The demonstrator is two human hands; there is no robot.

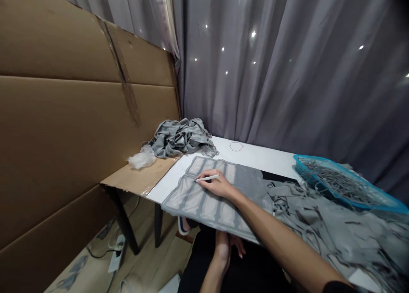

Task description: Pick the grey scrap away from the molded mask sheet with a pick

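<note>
Basket [391, 204] of thin gray strands [341, 180], right of the pen-holding right hand [215, 183].

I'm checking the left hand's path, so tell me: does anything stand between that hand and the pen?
Yes: the grey panelled sheet. The left hand is below its near edge, while the pen is above it, in the right hand.

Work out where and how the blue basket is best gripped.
Probably by the rim of the blue basket at both ends, one hand each, coming from above: its long shape should balance between them, and the rim offers an edge for fingers outside the heaped grey cords.
</note>
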